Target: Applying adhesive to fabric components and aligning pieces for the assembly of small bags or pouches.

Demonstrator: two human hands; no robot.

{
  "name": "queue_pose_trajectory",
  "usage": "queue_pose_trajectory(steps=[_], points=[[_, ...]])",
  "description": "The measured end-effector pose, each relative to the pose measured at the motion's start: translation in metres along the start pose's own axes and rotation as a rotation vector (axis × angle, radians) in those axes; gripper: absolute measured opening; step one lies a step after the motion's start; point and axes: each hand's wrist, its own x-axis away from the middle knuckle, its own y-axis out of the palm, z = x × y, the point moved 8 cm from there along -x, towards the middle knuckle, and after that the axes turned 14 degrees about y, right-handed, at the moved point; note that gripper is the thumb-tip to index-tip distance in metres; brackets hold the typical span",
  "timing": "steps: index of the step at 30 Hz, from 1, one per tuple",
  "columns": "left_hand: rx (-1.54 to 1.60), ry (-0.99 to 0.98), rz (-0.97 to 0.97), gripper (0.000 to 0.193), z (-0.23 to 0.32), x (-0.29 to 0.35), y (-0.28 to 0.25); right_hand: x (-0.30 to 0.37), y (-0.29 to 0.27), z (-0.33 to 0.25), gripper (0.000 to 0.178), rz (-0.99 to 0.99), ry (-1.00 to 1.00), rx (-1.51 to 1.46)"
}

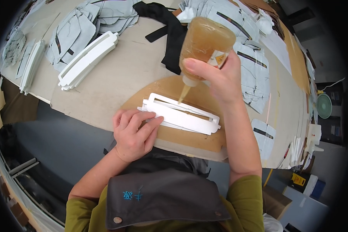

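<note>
My right hand (224, 79) is wrapped round an upside-down squeeze bottle (205, 40) of amber liquid, which looks like glue. The bottle's narrow nozzle (184, 94) points down at the slot of a long white plastic frame (183, 118). Whether the tip touches the frame is hard to tell. My left hand (134, 131) has its bent fingers on the frame's left end and holds it against the table. Under the frame lies a brown rounded sheet (166, 86). A thin white edge shows beneath the frame's near side.
Stacks of similar white frames (89, 60) lie on the left of the table (131, 58). Piles of grey cut sheets (75, 33) with dark strips stand at the far left and along the right (255, 77). A black fabric piece (174, 42) lies behind the bottle.
</note>
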Motion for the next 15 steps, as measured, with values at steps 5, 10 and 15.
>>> queue_pose_trajectory(steps=[5, 10, 15], points=[[0.023, -0.009, -0.003, 0.03, 0.0, 0.0, 0.0, 0.003, -0.004, -0.004, 0.048, -0.028, 0.057, -0.01], [0.009, -0.006, -0.002, 0.03, 0.0, 0.0, 0.0, -0.006, 0.014, 0.001, 0.047, -0.018, -0.004, -0.094], [0.004, -0.009, -0.016, 0.03, 0.0, 0.0, 0.001, -0.009, 0.009, 0.007, 0.047, -0.009, 0.041, -0.011]])
